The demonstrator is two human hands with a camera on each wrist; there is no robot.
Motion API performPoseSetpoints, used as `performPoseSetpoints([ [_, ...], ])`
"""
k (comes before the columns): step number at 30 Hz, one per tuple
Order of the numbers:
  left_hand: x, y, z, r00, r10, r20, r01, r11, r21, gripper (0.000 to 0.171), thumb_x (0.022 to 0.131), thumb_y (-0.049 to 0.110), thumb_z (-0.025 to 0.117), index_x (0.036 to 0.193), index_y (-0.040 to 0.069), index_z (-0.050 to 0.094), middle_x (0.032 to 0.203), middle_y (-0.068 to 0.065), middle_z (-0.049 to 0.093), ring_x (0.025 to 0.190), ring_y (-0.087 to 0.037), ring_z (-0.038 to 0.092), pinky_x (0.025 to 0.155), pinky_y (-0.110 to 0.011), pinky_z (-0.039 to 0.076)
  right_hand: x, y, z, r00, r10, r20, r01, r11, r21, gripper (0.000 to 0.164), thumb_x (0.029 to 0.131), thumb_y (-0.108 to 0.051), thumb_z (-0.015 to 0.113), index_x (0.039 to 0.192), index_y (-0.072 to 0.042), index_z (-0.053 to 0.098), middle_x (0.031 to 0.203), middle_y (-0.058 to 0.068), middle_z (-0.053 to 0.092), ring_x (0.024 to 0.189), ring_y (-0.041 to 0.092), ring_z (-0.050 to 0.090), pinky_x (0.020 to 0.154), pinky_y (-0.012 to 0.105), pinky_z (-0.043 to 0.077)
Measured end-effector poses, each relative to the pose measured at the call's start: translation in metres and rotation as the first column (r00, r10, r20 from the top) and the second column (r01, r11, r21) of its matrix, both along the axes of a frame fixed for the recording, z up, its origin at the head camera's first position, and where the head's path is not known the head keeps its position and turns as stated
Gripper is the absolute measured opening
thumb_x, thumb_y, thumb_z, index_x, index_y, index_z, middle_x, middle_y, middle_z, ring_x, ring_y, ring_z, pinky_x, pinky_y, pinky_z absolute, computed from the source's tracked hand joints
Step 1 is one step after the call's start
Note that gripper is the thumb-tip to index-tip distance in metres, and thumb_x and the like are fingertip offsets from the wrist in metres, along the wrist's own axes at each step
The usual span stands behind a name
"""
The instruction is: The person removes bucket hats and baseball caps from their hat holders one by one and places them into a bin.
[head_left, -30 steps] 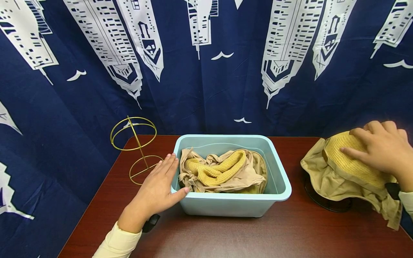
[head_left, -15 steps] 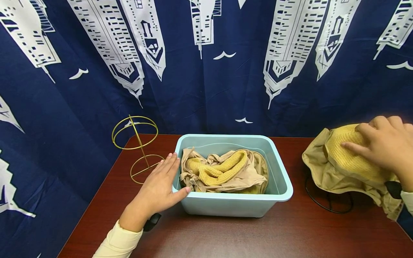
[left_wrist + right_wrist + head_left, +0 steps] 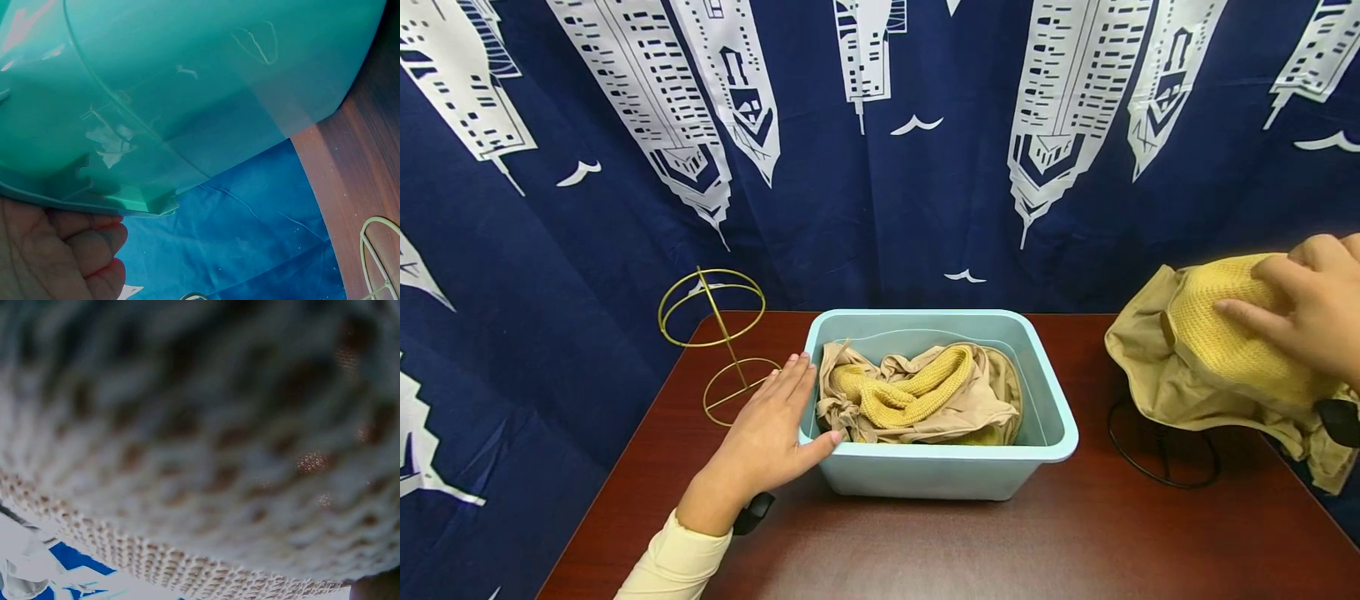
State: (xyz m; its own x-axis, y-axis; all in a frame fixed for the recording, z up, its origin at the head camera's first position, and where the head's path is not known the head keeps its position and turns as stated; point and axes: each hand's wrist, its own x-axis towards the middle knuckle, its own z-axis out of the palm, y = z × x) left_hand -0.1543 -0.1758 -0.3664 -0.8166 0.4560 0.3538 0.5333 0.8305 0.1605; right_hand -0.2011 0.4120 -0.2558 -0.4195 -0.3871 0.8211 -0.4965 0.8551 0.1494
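At the right of the head view my right hand (image 3: 1318,308) grips the yellow woven crown of a sun hat (image 3: 1217,325) from above. The hat's tan cloth brim droops below, raised off a black wire hat stand (image 3: 1165,482). Its weave fills most of the right wrist view, blurred by closeness. My left hand (image 3: 767,437), fingers straight, rests on the left rim of a pale blue plastic bin (image 3: 925,477). Inside the bin lies a crumpled tan and yellow hat (image 3: 955,412); whether more lies beneath is hidden. The bin's outer wall (image 3: 187,75) fills much of the left wrist view.
A gold wire stand (image 3: 727,338) with round hoops stands left of the bin, just beyond my left hand. Behind the dark red-brown table (image 3: 895,550) hangs a navy curtain (image 3: 925,208) printed with white buildings.
My right hand has lifted the sun hat up and to the right, so more of the black wire stand shows. My left hand has stayed at the bin's rim.
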Motion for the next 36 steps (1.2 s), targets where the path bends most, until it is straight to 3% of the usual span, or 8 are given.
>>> performPoseSetpoints([
  [8,0.001,0.0,0.0,1.0,-0.002,-0.004,0.002,1.0,0.004,0.091,0.089,0.06,0.058,0.146,-0.009,0.041,0.155,-0.021,0.036,0.147,-0.033,0.025,0.117,-0.049,0.023,0.007,-0.026,0.031,0.995,0.073,-0.071,-0.071,0.997,0.018,0.084,0.088,-0.078,0.044,0.074,0.005,0.051,0.073,0.022,0.035,0.064,0.035,0.032,0.061,0.044,0.018],
  [14,0.001,-0.001,0.0,1.0,0.006,0.003,-0.006,1.0,0.004,0.091,0.089,0.06,0.057,0.147,-0.008,0.04,0.155,-0.021,0.035,0.147,-0.032,0.024,0.117,-0.048,0.023,0.019,-0.065,0.059,0.985,0.117,-0.128,-0.114,0.993,0.026,0.079,0.089,-0.073,0.048,0.073,0.004,0.053,0.072,0.022,0.037,0.068,0.046,0.033,0.066,0.056,0.02],
  [18,0.001,-0.001,0.001,1.0,0.005,0.005,-0.005,1.0,0.007,0.09,0.089,0.06,0.057,0.146,-0.008,0.041,0.156,-0.02,0.034,0.148,-0.031,0.024,0.118,-0.048,0.022,0.023,-0.087,0.071,0.98,0.097,-0.172,-0.095,0.995,0.023,0.076,0.089,-0.073,0.047,0.076,0.001,0.057,0.076,0.023,0.04,0.077,0.054,0.035,0.07,0.06,0.022],
  [22,0.0,-0.001,0.0,1.0,0.002,0.007,-0.002,1.0,0.007,0.09,0.089,0.059,0.058,0.146,-0.008,0.041,0.156,-0.02,0.033,0.148,-0.03,0.024,0.118,-0.047,0.022,0.023,-0.101,0.078,0.982,0.05,-0.183,-0.033,0.995,0.099,0.071,0.09,-0.072,0.046,0.08,-0.003,0.059,0.079,0.023,0.044,0.082,0.054,0.038,0.069,0.062,0.025],
  [25,0.0,-0.001,0.0,1.0,0.001,0.006,-0.001,1.0,0.007,0.089,0.089,0.058,0.058,0.146,-0.008,0.041,0.156,-0.021,0.033,0.147,-0.03,0.024,0.118,-0.047,0.022,0.021,-0.115,0.081,0.983,0.056,-0.175,-0.031,0.989,0.144,0.068,0.092,-0.069,0.046,0.078,-0.003,0.056,0.08,0.022,0.045,0.081,0.052,0.038,0.066,0.063,0.024],
  [31,0.0,-0.002,0.0,1.0,0.003,0.003,-0.003,1.0,0.006,0.09,0.088,0.059,0.058,0.146,-0.008,0.041,0.155,-0.021,0.034,0.147,-0.032,0.026,0.118,-0.048,0.023,0.01,-0.155,0.083,0.957,0.169,-0.234,-0.158,0.985,0.063,0.065,0.092,-0.065,0.05,0.072,-0.004,0.051,0.079,0.022,0.044,0.08,0.052,0.037,0.068,0.064,0.022],
  [36,0.0,-0.001,0.0,1.0,0.004,0.006,-0.004,1.0,0.004,0.091,0.088,0.061,0.057,0.147,-0.007,0.04,0.156,-0.02,0.033,0.148,-0.03,0.023,0.118,-0.047,0.022,-0.008,-0.181,0.078,0.932,0.216,-0.292,-0.226,0.974,-0.001,0.062,0.09,-0.065,0.054,0.072,-0.005,0.053,0.08,0.021,0.045,0.082,0.051,0.037,0.071,0.066,0.023],
])
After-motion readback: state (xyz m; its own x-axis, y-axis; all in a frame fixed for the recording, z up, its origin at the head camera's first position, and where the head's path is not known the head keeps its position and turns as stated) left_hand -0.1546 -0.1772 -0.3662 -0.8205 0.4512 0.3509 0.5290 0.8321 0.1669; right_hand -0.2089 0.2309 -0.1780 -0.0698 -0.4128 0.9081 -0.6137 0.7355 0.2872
